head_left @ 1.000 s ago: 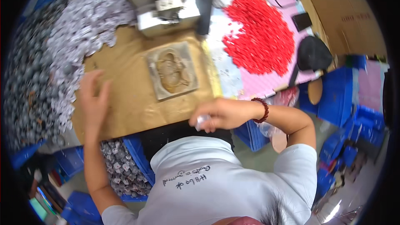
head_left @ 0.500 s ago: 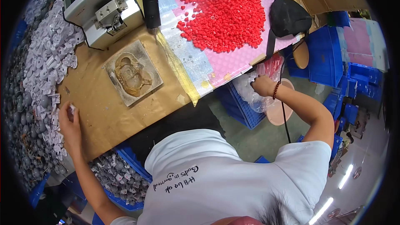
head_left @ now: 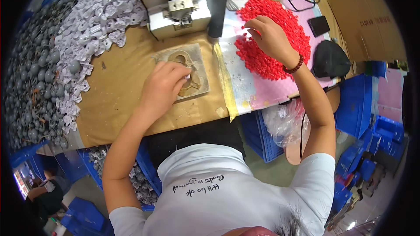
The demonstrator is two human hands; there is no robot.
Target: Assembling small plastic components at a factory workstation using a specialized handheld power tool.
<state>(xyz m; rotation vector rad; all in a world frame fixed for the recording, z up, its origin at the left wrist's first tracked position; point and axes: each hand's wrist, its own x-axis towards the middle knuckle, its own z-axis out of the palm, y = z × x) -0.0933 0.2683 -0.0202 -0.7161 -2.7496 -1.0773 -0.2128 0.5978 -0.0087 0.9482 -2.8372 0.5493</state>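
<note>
Both hands have shifted within the last half second: the left hand (head_left: 161, 86) has left the surface's left edge and now bends over the square grey block with a yellowish, rounded hollow (head_left: 202, 72), while the right hand (head_left: 271, 37) has come up from beside the clear plastic bag (head_left: 284, 122) to the heap of small glossy red pieces (head_left: 291, 26). From where I stand, the left fingertips are closed on a small whitish piece (head_left: 188, 76), held at the hollow; whether it touches the block I cannot tell. On the right, the fingers are curled at the heap's left side, and I can't make out whether they grip a red piece. That heap lies on a pink and pale blue sheet (head_left: 271, 94), while the block sits on the brown-covered surface (head_left: 118, 87), just in front of a boxy white metal machine (head_left: 177, 11). Flat white plastic pieces (head_left: 94, 22) are piled along the left, beside a mass of round grey pieces (head_left: 39, 74). A flat black rectangular device (head_left: 318, 26) lies right of the red heap, near a rounded black fabric item (head_left: 331, 59).
</note>
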